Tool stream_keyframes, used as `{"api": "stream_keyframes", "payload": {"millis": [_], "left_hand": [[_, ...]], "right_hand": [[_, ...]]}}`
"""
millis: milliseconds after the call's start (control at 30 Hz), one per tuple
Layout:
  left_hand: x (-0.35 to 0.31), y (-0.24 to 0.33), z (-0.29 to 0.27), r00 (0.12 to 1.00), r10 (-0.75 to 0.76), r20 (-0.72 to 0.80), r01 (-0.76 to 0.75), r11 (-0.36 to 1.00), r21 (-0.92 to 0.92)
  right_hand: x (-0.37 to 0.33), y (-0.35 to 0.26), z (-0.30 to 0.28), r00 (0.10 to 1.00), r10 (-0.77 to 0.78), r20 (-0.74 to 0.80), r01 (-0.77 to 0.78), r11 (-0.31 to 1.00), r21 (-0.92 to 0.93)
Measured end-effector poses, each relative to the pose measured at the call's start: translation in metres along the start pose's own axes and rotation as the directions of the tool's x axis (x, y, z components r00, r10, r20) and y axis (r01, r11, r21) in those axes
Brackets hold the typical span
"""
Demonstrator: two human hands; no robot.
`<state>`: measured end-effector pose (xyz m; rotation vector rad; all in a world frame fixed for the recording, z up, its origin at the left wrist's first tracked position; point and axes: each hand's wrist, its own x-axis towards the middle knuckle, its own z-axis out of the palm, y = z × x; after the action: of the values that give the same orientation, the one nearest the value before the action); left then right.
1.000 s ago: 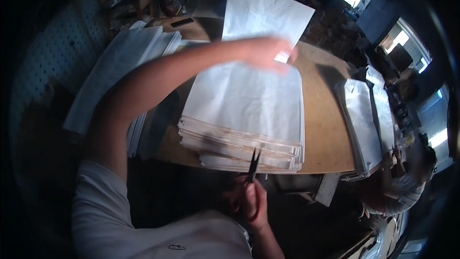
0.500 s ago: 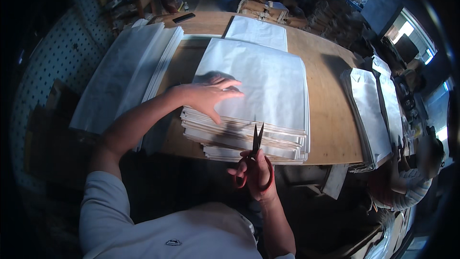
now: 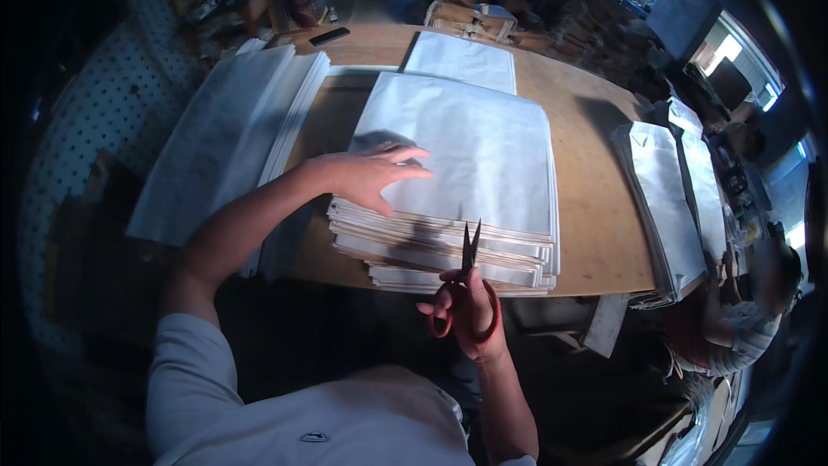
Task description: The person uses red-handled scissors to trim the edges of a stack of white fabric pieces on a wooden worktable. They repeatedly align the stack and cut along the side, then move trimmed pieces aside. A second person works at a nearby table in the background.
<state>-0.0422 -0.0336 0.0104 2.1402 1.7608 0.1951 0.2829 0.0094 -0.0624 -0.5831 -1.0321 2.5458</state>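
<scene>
A thick stack of white paper sheets or flat bags (image 3: 466, 147) lies in the middle of the wooden table, its layered edges facing me. Over the stack's left part is my left hand (image 3: 375, 174), fingers spread and thumb apart, holding nothing; whether it touches the top sheet I cannot tell. My right hand (image 3: 470, 315) grips a pair of scissors (image 3: 470, 250) with red handles, fingers through the loops. The dark blades point away from me, slightly parted, in front of the stack's near edge.
Long white paper stacks (image 3: 216, 138) lie on the left of the table (image 3: 595, 233). Folded white bundles (image 3: 660, 198) stand at its right edge, near another person (image 3: 742, 319). Behind are another white sheet (image 3: 461, 62) and a dark flat object (image 3: 329, 36).
My right hand and the scissors have shifted slightly to the right. My left hand has moved a little left, still spread over the stack.
</scene>
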Motion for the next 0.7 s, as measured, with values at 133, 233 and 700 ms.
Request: {"api": "stream_keyframes", "payload": {"millis": [133,233,700], "left_hand": [[0.002,-0.001,0.002,1.0,-0.002,-0.017,0.002,1.0,0.014],[-0.003,0.001,0.0,0.999,-0.008,-0.049,0.007,1.0,-0.019],[-0.004,-0.001,0.021,0.971,0.112,-0.213,-0.075,0.981,0.178]], "right_hand": [[-0.002,0.008,-0.006,1.0,0.009,0.015,-0.009,1.0,0.012],[-0.007,0.007,0.0,0.999,0.007,0.032,-0.007,1.0,0.006],[-0.018,0.01,0.004,1.0,0.017,0.008,-0.016,0.998,-0.06]]}}
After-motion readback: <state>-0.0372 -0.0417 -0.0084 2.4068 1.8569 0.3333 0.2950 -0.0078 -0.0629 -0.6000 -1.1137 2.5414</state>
